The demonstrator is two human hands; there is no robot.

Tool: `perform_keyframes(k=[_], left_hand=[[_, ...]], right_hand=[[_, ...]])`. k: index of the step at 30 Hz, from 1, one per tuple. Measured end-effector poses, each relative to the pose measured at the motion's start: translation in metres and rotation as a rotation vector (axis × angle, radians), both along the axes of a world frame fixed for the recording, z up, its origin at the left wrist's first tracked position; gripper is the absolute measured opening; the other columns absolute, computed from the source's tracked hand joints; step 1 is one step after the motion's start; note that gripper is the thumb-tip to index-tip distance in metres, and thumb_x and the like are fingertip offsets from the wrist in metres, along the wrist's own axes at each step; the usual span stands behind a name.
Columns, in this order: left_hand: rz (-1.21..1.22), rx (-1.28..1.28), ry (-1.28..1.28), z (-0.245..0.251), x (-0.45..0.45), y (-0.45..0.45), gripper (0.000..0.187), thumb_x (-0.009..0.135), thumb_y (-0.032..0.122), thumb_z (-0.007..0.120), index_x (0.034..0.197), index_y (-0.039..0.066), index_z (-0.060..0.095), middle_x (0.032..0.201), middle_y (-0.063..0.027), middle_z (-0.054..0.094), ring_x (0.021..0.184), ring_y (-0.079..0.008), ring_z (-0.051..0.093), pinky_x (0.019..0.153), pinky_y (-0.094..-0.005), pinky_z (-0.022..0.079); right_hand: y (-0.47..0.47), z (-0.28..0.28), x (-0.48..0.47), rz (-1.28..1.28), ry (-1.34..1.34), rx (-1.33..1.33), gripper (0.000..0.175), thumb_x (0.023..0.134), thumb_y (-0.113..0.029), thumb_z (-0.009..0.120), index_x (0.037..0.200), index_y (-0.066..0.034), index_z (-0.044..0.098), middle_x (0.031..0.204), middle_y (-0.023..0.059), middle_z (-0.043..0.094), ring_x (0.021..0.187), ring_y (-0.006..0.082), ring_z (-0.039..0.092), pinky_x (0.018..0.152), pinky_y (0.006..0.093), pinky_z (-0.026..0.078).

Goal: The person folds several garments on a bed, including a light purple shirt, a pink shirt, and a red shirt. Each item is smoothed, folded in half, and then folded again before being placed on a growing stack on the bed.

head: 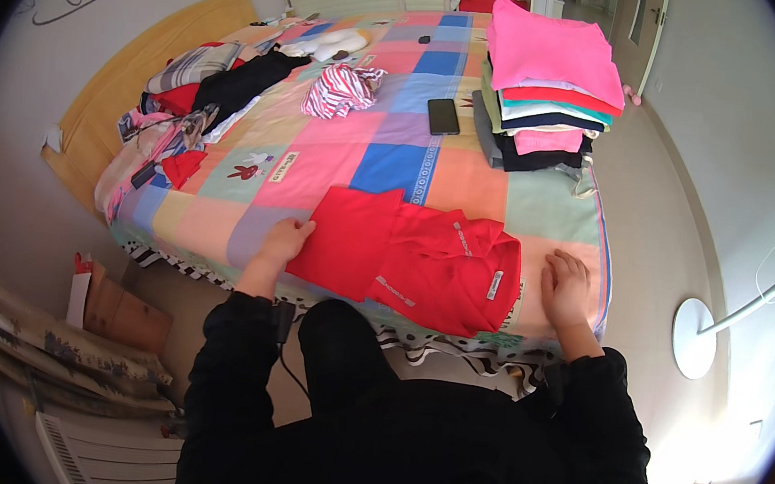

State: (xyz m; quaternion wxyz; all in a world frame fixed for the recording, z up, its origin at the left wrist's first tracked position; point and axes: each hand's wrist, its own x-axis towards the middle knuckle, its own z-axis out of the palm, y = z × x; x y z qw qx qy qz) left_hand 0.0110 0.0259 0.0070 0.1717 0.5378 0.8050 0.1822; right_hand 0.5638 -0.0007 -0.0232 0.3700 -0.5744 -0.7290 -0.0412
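A red garment (352, 238) lies partly folded on the patchwork-patterned bedspread (539, 212), close to the bed's near edge. Its left part is flat; the right part is bunched, with a small white label and grey lettered strips showing. My left hand (288, 239) is at the garment's left edge, thumb and fingers pinching the cloth there. Just right of the garment, my right hand (566, 287) rests over the bedspread with slightly curled fingers, apart from the red cloth and holding nothing. A tall stack of folded clothes (555, 58), pink on top, stands at the bed's far right.
A black phone (443, 117) and a crumpled striped cloth (343, 91) lie mid-bed. Loose clothes (233, 91) are heaped by the wooden headboard (99, 119). A white standing fan (696, 338) is on the floor at right, a cardboard box (125, 314) at lower left.
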Motion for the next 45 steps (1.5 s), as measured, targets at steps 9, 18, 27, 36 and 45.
perform_keyframes(k=[9,18,27,36,45], left_hand=[[0.032,0.018,-0.165,-0.015,0.018,0.021,0.079,0.088,0.060,0.061,0.126,-0.009,0.059,0.123,-0.0270,0.064,0.116,-0.0374,0.061,0.099,-0.0425,0.047],[-0.082,0.100,-0.598,-0.017,0.004,-0.003,0.064,0.091,0.045,0.066,0.123,-0.010,0.061,0.111,-0.0229,0.069,0.100,-0.0281,0.067,0.090,-0.0363,0.051],[-0.146,0.244,-1.020,0.026,0.042,-0.008,0.040,0.097,0.018,0.061,0.132,-0.001,0.055,0.118,-0.0130,0.067,0.101,-0.0232,0.066,0.089,-0.0350,0.054],[-0.338,0.280,-1.399,0.051,0.145,-0.001,0.047,0.098,0.021,0.062,0.137,0.001,0.046,0.123,-0.0137,0.063,0.108,-0.0209,0.063,0.088,-0.0346,0.054],[-0.342,0.264,-0.055,0.033,0.177,-0.003,0.042,0.088,0.020,0.068,0.124,0.002,0.055,0.104,-0.0173,0.065,0.094,-0.0320,0.065,0.082,-0.0407,0.052]], right_hand=[[0.033,0.022,-0.069,-0.073,0.259,-0.526,0.042,0.094,-0.037,0.059,0.099,0.0039,0.069,0.100,0.0244,0.069,0.093,0.0383,0.066,0.084,0.0468,0.050],[0.031,0.030,-0.114,0.387,1.348,-0.960,0.044,0.090,-0.024,0.074,0.123,0.0012,0.060,0.114,0.0128,0.067,0.101,0.0234,0.066,0.089,0.0379,0.054],[0.041,0.058,-0.083,0.396,1.464,-0.890,0.031,0.097,-0.004,0.056,0.126,0.0049,0.056,0.112,0.0166,0.067,0.098,0.0264,0.068,0.085,0.0399,0.058],[0.075,0.154,0.062,0.287,1.307,-0.701,0.043,0.090,-0.001,0.055,0.133,0.0021,0.055,0.116,0.0198,0.066,0.102,0.0312,0.067,0.090,0.0458,0.057],[0.026,0.075,0.058,-0.080,0.186,-0.174,0.056,0.081,-0.012,0.073,0.134,-0.0091,0.056,0.129,0.0232,0.059,0.120,0.0392,0.056,0.101,0.0437,0.047]])
